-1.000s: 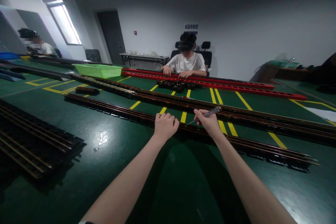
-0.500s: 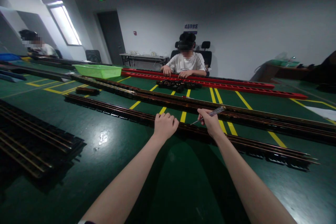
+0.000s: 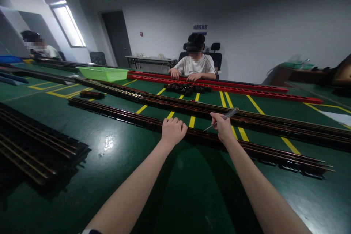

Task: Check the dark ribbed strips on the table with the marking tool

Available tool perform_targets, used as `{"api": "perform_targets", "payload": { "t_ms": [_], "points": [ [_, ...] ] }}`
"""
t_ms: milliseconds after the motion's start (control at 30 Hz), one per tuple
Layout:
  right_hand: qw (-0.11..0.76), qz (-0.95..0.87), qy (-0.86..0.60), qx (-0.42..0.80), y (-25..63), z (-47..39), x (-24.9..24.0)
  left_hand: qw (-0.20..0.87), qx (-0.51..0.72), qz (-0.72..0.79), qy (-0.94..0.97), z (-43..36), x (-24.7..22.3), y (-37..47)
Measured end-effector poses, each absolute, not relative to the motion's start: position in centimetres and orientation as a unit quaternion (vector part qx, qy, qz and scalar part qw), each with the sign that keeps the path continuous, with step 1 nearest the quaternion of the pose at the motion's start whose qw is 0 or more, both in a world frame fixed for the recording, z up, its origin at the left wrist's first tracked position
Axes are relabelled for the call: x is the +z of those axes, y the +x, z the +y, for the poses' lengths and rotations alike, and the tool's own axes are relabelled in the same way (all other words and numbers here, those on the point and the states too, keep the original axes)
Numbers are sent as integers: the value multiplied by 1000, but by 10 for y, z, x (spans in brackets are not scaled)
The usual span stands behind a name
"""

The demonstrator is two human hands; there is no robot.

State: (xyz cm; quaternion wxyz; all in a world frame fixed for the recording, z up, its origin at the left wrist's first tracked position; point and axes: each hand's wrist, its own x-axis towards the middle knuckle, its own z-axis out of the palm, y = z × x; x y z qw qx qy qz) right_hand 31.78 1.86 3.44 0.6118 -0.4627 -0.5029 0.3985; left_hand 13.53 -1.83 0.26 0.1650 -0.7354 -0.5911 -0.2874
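Across the green table in front of me lies a long black strip with copper-coloured rods (image 3: pixel 201 136) along it. My left hand (image 3: pixel 173 132) rests on this strip, its fingers curled over the far edge. In my right hand (image 3: pixel 222 128) is a screwdriver (image 3: pixel 230 113) with a clear handle, held like a pen. Its thin shaft slants down to the left, and the tip is at the strip, just right of my left hand. Whether the tip touches a rod or a screw is too small to tell.
Behind lies a longer set of similar strips (image 3: pixel 257 120); more are at the left (image 3: pixel 33 142). A short black piece (image 3: pixel 91 95), a green basket (image 3: pixel 102 74) and red slotted rails (image 3: pixel 246 91) are farther back. A co-worker (image 3: pixel 194 64) sits opposite, another at far left.
My right hand and the screwdriver have shifted slightly to the right along the strip, with the tip farther from my left hand. The left hand stays on the strip.
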Motion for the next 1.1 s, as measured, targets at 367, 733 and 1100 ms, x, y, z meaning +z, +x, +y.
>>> {"api": "perform_targets", "payload": {
  "t_ms": [367, 733, 1100],
  "points": [
    [573, -584, -478, 319, 321, 13, 34, 169, -284, -602, -727, -19, 4, 137],
    [518, -576, -558, 297, 321, 9, 41, 162, -289, -606, -723, -19, 3, 137],
    [536, -580, -527, 313, 324, 15, 35, 156, -299, -600, -725, -19, 5, 136]
  ]
}}
